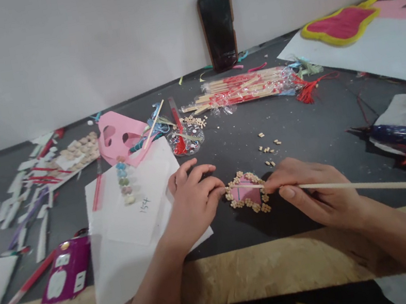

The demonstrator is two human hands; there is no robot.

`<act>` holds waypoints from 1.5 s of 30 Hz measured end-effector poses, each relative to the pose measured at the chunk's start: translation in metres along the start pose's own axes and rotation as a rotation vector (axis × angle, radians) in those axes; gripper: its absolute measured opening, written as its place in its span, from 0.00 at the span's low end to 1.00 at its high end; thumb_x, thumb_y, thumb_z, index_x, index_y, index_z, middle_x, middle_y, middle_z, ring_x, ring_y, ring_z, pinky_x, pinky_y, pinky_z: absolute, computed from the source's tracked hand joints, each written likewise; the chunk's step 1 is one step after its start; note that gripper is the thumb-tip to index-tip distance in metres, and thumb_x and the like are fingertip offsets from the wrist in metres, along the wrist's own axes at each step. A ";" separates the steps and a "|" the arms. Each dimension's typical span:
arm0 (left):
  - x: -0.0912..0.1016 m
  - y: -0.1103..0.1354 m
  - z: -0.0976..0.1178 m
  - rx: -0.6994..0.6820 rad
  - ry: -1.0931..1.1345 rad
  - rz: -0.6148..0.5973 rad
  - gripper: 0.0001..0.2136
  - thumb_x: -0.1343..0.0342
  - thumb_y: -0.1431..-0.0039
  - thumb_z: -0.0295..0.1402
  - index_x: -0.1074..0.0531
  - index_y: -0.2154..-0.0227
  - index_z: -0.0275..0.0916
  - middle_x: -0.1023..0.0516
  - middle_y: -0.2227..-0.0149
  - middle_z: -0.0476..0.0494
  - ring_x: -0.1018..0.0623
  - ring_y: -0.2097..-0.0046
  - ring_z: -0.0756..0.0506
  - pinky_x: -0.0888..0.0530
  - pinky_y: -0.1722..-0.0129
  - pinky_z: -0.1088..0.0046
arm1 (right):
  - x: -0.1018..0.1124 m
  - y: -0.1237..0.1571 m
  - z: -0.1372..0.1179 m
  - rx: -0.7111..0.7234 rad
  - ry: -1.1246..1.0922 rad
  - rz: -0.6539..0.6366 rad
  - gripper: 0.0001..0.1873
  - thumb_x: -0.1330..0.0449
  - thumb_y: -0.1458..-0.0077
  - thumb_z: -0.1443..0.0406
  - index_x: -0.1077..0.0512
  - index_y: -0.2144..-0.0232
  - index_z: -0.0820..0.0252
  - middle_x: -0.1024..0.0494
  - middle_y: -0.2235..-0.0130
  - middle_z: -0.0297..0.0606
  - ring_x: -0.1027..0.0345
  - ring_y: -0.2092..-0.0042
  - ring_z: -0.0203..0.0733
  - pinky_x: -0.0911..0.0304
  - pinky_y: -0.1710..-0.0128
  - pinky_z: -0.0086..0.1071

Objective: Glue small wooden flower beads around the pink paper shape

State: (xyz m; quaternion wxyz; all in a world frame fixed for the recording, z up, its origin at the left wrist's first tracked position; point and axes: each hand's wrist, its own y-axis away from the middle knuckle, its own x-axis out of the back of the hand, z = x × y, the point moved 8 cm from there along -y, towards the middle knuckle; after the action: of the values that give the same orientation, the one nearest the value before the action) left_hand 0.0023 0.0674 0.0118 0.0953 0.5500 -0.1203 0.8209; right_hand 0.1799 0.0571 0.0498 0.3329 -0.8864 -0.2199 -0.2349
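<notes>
item: pink paper shape (249, 193) ringed with tiny wooden pieces (244, 176), thin blue line (238, 194) on it | place: dark tabletop (218, 236), between both hands | left hand (192, 201): fingers together against the ringed edge, hold unclear | right hand (312, 190): pinched on long wooden stick (358, 185), tip across the pink
</notes>
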 end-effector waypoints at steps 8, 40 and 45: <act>-0.001 0.001 0.000 0.002 -0.006 -0.008 0.07 0.46 0.39 0.33 0.23 0.69 0.48 0.26 0.50 0.50 0.41 0.39 0.38 0.45 0.42 0.51 | -0.008 -0.003 -0.005 0.061 -0.069 -0.071 0.09 0.46 0.42 0.73 0.29 0.60 0.60 0.23 0.69 0.36 0.31 0.67 0.33 0.37 0.62 0.31; -0.004 0.003 0.001 -0.059 -0.042 -0.027 0.07 0.47 0.39 0.32 0.24 0.64 0.51 0.31 0.47 0.50 0.43 0.38 0.38 0.46 0.42 0.49 | -0.009 -0.001 -0.001 0.042 -0.060 -0.069 0.09 0.47 0.41 0.71 0.29 0.61 0.59 0.22 0.69 0.36 0.31 0.67 0.34 0.37 0.63 0.31; -0.002 0.003 0.002 -0.054 -0.036 -0.032 0.05 0.45 0.40 0.33 0.25 0.65 0.49 0.31 0.46 0.49 0.43 0.38 0.37 0.46 0.42 0.49 | -0.009 -0.001 -0.001 0.029 -0.061 -0.067 0.09 0.47 0.41 0.71 0.29 0.62 0.59 0.23 0.69 0.36 0.32 0.68 0.35 0.37 0.64 0.32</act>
State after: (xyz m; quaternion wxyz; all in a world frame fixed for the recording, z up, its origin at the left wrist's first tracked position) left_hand 0.0039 0.0638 0.0108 0.1213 0.5638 -0.1354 0.8057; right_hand 0.1719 0.0550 0.0460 0.3308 -0.8803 -0.2628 -0.2157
